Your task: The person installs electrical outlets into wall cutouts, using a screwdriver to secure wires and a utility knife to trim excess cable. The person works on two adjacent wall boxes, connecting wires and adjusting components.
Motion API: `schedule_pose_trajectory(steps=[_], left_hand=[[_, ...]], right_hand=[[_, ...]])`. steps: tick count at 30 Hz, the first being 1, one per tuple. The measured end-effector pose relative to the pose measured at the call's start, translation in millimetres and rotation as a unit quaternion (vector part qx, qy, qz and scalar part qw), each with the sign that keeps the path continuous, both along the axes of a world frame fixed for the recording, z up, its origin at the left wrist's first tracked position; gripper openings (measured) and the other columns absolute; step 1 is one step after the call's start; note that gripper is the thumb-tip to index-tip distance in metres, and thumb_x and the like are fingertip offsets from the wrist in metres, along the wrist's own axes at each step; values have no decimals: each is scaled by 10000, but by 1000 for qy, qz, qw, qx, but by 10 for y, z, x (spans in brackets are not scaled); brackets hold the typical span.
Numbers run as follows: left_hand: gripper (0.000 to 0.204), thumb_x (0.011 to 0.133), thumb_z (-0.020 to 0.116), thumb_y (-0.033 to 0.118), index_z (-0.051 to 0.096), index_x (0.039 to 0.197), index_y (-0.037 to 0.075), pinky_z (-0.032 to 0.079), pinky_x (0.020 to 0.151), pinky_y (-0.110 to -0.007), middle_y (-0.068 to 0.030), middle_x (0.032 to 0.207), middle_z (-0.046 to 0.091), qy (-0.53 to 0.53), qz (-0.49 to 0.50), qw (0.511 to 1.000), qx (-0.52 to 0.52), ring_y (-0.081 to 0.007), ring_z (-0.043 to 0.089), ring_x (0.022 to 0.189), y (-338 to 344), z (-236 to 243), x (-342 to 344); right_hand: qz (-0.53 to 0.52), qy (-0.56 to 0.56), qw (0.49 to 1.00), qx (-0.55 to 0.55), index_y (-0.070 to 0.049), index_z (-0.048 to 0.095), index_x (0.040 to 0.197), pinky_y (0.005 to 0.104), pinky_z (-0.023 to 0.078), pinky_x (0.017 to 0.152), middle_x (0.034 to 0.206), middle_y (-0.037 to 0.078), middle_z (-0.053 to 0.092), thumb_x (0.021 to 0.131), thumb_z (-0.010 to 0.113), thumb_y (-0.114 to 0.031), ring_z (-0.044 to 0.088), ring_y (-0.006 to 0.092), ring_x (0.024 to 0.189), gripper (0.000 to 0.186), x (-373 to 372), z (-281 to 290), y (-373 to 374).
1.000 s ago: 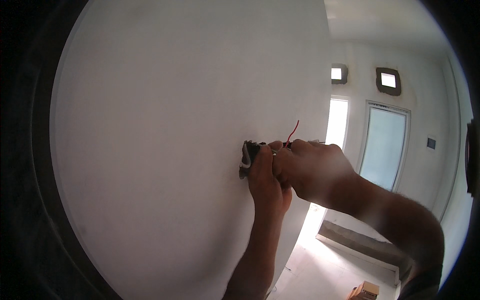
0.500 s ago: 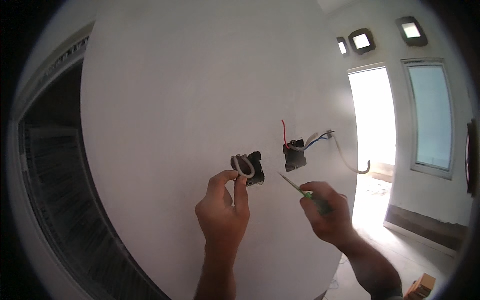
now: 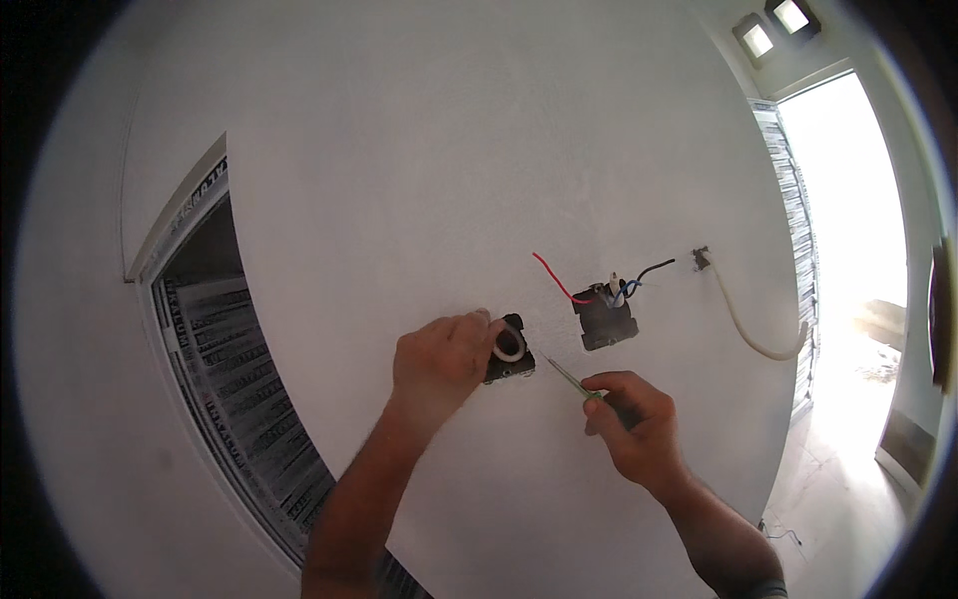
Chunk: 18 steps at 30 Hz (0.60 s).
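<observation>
At the far left, a doorway frame (image 3: pixel 190 299) is bordering the white wall (image 3: pixel 399 200), with a dark door panel (image 3: pixel 235 334) in printed film showing inside it. Plain wall is running from that edge to the left hand (image 3: pixel 444 354), with more of it stretching above and below.

The left hand is reaching up to the left wall box (image 3: pixel 514 369), covering part of its left side. A pale grey cable loop (image 3: pixel 512 346) is curving out of the box just beside the fingertips; the fingers are hiding the contact, so I cannot tell whether this grip is closing on the cable.

A narrow strip of wall is separating this box from the right wall box (image 3: pixel 606 324). A slim screwdriver (image 3: pixel 571 376) is pointing up-left across that strip, its tip ending near the left box. The right hand (image 3: pixel 636 419) is holding its green handle in a closed grip, below the right box.

From the right box, a red wire (image 3: pixel 554 275) is sticking out up-left, and a black wire (image 3: pixel 654 268) and a blue wire (image 3: pixel 630 290) are jutting rightward, above the right hand. Farther right, a pale cable (image 3: pixel 736 317) is drooping from a small hole (image 3: pixel 701 260) toward the wall's edge, beyond which a bright doorway (image 3: pixel 848 220) is opening.
</observation>
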<state>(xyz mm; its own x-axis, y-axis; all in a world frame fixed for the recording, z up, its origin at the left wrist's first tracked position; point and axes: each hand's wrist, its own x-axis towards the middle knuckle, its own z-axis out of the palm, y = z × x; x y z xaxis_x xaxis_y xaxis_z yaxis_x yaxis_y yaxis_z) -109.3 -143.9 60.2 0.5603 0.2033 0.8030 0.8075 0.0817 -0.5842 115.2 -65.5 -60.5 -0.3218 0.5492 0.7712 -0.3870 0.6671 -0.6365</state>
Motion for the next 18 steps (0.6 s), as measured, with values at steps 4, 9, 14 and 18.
schedule_pose_trajectory(steps=[4,9,14,18], left_hand=[[137,951,711,160,728,939,25,554,566,-302,-121,814,739,-80,-30,996,-20,-171,696,632,-211,259,-9],[191,973,693,177,712,915,-4,421,495,-256,-35,662,644,-334,-33,939,-72,-101,531,510,-456,27,181],[255,1014,648,253,735,1027,13,360,442,-222,43,668,587,-522,-335,765,-174,-32,462,526,-63,-565,384],[279,1029,622,265,701,1124,15,309,417,-204,59,692,563,-640,-483,555,-224,-5,421,518,158,-607,624]], right_hand=[[26,-7,1000,-13,-19,629,1185,331,537,771,868,105,695,977,635,-123,683,151,811,233,43,-1,48],[-12,-1,999,48,-6,631,1168,323,535,753,863,124,701,965,641,-104,675,154,777,226,27,135,-4],[-40,-2,992,120,9,640,1131,351,547,689,839,165,700,957,631,-95,707,218,734,203,-113,376,-116],[-104,9,971,215,14,644,1115,385,558,669,857,191,704,940,621,-63,726,310,742,193,-191,523,-55]])
